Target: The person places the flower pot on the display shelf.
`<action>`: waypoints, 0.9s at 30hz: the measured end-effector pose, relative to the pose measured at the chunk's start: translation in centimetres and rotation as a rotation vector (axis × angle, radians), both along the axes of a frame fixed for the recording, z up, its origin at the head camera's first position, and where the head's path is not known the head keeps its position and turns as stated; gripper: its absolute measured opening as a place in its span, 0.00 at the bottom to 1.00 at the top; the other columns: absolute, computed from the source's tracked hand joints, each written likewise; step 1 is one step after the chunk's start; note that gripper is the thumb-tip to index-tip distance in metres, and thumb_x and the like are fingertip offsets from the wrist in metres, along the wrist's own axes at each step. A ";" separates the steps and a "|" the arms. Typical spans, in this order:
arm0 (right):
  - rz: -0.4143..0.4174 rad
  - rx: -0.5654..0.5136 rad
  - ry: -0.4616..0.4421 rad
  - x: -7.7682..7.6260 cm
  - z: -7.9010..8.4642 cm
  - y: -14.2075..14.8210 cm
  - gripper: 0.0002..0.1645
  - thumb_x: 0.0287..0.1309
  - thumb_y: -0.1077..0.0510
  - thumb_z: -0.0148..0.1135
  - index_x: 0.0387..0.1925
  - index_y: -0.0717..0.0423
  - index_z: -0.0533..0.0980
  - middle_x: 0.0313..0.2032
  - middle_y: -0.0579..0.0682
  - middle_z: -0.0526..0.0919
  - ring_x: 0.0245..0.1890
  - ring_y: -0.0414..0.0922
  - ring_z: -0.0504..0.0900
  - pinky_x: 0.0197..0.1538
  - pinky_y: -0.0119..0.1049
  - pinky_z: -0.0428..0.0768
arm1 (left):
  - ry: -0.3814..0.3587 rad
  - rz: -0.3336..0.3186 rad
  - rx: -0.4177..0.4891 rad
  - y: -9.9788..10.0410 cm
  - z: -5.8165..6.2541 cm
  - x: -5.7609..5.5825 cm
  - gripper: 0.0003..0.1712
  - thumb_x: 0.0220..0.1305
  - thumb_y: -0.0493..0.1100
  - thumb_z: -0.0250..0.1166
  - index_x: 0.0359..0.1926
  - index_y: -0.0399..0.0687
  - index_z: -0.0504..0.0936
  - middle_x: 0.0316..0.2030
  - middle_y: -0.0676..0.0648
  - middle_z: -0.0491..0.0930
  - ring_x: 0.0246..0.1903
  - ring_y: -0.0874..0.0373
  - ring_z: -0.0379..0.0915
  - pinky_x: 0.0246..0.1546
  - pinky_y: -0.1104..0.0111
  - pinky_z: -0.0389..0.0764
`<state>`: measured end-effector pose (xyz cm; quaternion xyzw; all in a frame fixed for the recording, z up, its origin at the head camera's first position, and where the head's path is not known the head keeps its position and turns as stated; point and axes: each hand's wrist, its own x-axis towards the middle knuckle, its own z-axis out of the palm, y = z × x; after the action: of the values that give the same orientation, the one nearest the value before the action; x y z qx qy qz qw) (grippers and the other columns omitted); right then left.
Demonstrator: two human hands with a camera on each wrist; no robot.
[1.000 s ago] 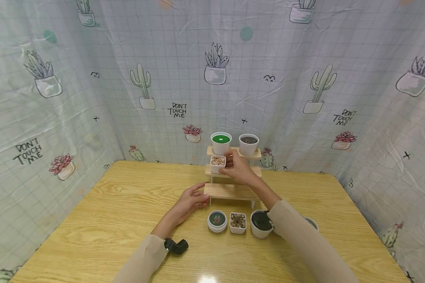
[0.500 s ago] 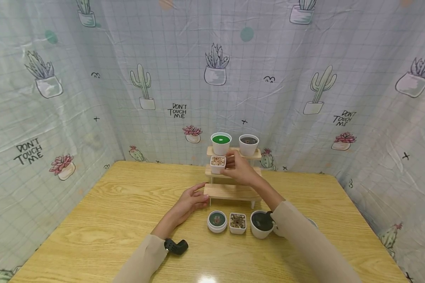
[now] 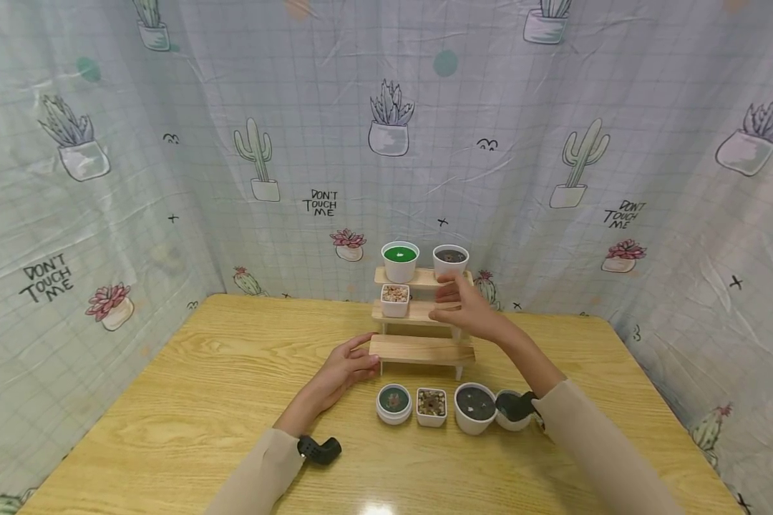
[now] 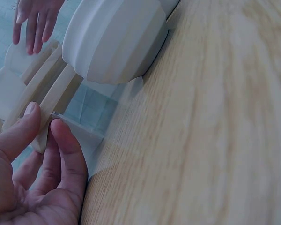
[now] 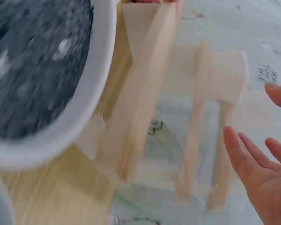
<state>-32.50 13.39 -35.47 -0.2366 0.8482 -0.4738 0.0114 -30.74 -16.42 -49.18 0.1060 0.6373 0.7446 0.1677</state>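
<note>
My left hand (image 3: 344,370) pinches the left end of the lowest shelf of a three-tier wooden plant stand (image 3: 421,349). In the left wrist view, its thumb lies on top of the board and the fingers (image 4: 68,150) are beneath. A small square white pot (image 3: 395,307) of pale pebbles sits on the left of the middle shelf. To its right, apart from it, is my right hand (image 3: 472,309), fingers extended, holding nothing. The top shelf bears a white pot with a green fill (image 3: 400,269) and a white pot with a grey fill (image 3: 449,256), partly behind the right hand.
Before the stand, a row of pots stands on the wooden table (image 3: 167,400): a round pot (image 3: 394,405), a square pebble pot (image 3: 431,409), a larger pot of dark soil (image 3: 474,412) and another round pot (image 3: 512,413). The right sleeve hides part of the row. A printed curtain (image 3: 296,143) surrounds the table.
My right hand has let go of the square pebble pot and moved right, away from it. The pot stays on the middle shelf. My left hand keeps its place on the stand.
</note>
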 end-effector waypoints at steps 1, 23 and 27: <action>0.006 0.003 0.008 0.2 0.1 0.6 0.42 0.65 0.60 0.69 0.71 0.66 0.57 0.63 0.70 0.74 0.65 0.65 0.76 0.66 0.59 0.78 | 0.001 0.000 0.000 0.0 0.0 0.0 0.42 0.74 0.37 0.63 0.81 0.46 0.54 0.43 0.50 0.83 0.44 0.60 0.82 0.48 0.70 0.84; 0.012 -0.031 -0.035 6.0 -2.4 14.0 0.37 0.70 0.59 0.65 0.72 0.63 0.59 0.65 0.68 0.73 0.61 0.50 0.82 0.54 0.31 0.85 | 0.006 0.000 -0.006 0.0 0.0 -0.1 0.42 0.74 0.38 0.63 0.81 0.46 0.53 0.43 0.50 0.83 0.44 0.61 0.81 0.48 0.71 0.84; 0.027 -0.027 -0.048 6.6 -3.5 15.3 0.36 0.70 0.60 0.65 0.72 0.65 0.60 0.65 0.70 0.72 0.59 0.44 0.82 0.53 0.32 0.85 | 0.002 -0.004 -0.004 0.0 0.0 -0.1 0.42 0.74 0.38 0.63 0.81 0.45 0.53 0.43 0.50 0.83 0.44 0.61 0.82 0.48 0.71 0.84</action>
<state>-25.88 28.66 -38.96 -0.2366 0.8381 -0.4904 0.0348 -30.81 -16.46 -49.22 0.1077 0.6387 0.7429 0.1689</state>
